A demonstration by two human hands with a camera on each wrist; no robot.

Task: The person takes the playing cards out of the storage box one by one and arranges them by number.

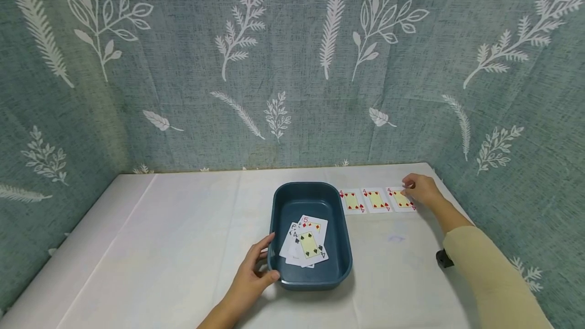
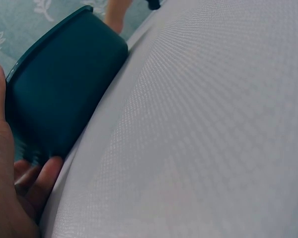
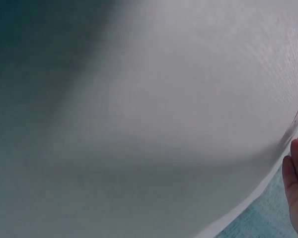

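A dark blue plastic bin (image 1: 311,192) stands near the middle of the table, holding several loosely overlapped playing cards, a four of spades (image 1: 313,248) on top. My left hand (image 1: 249,273) holds the bin's near left corner, thumb at the near rim and fingers along the left wall. To the right of the bin, a row of three red fours lies face up: a left card (image 1: 352,201), a middle card (image 1: 377,200) and a four of diamonds (image 1: 398,200). Over this last card's upper right part is my right hand (image 1: 422,189), fingers loosely bent, fingertips close to its surface.
A white cloth covers the table (image 1: 173,248). Green leaf-patterned fabric (image 1: 292,80) hangs behind it and along both sides. The right forearm, in a pale sleeve (image 1: 489,273) with a small black device (image 1: 443,259) at the wrist, reaches across the table's right side.
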